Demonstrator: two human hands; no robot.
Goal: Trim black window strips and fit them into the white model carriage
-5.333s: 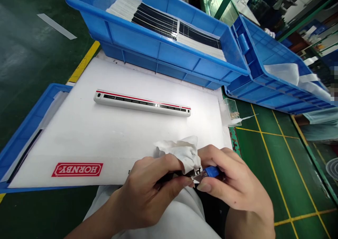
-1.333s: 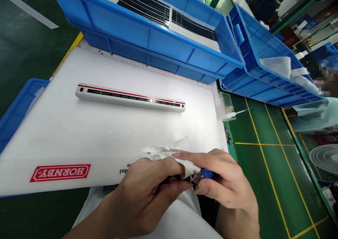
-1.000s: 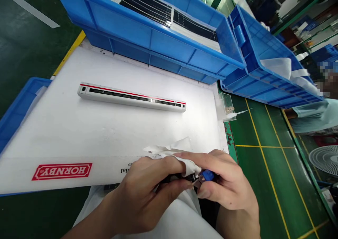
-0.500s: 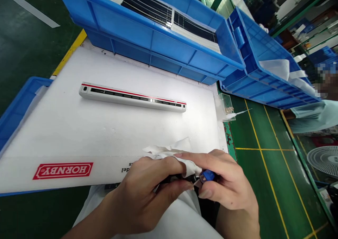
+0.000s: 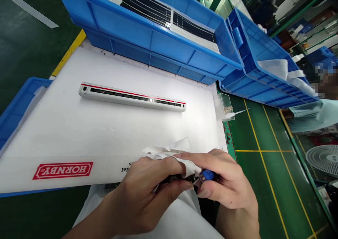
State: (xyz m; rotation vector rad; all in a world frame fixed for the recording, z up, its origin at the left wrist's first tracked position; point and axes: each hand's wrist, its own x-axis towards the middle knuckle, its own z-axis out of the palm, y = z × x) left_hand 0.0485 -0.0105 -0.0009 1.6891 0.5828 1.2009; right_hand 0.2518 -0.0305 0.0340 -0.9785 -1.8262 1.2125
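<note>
Near the table's front edge, my left hand [image 5: 150, 193] is closed around a dark, narrow part [image 5: 173, 178], together with a crumpled white tissue [image 5: 188, 165]. Most of that part is hidden by my fingers. My right hand [image 5: 229, 182] pinches a small blue tool [image 5: 207, 175] with a thin pale tip. The tip meets the end of the dark part by my left thumb; its exact contact is hidden. Beyond my hands lies a white model train coach body [image 5: 132, 100] with a red stripe and a dark window band, untouched on its side.
A white foam sheet with a red HORNBY label [image 5: 62, 170] covers the table. Behind it stands a blue crate [image 5: 169, 50] of coach bodies. More blue crates [image 5: 274, 82] stand right, near a clear box [image 5: 225, 107], a person's sleeve [image 5: 314, 115] and a fan [image 5: 323, 159].
</note>
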